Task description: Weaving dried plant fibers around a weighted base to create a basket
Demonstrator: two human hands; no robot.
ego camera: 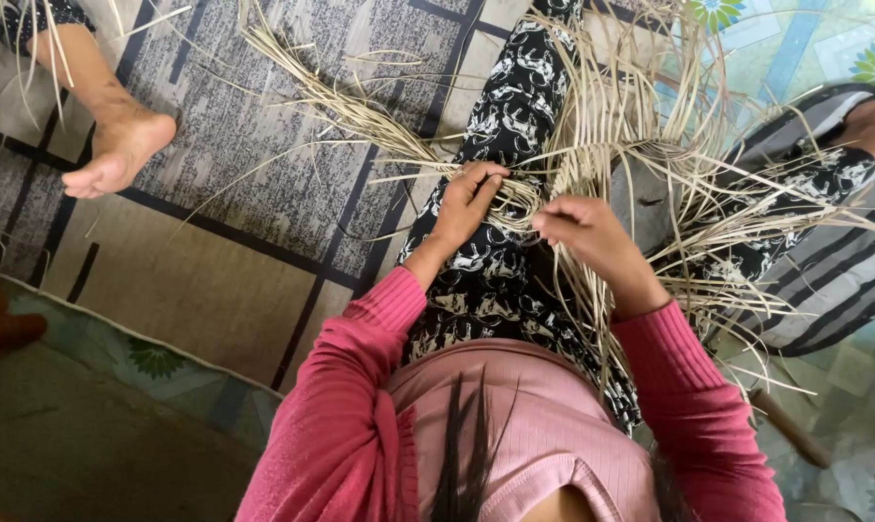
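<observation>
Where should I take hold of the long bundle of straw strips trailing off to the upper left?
Probably near its gathered end, just left of the left hand, where the straw bundle is tightest. Come from above and pinch across it, since it lies flat on the grey patterned mat. Farther up-left the strips splay apart and would slip. The right hand pinches strips of the woven piece.

Soft, even daylight fills the picture with only faint shadows and no glare, the middle looks sharp, the thin pale straw strips [592, 126] blur a little, and the edges bend as through a wide lens.
</observation>
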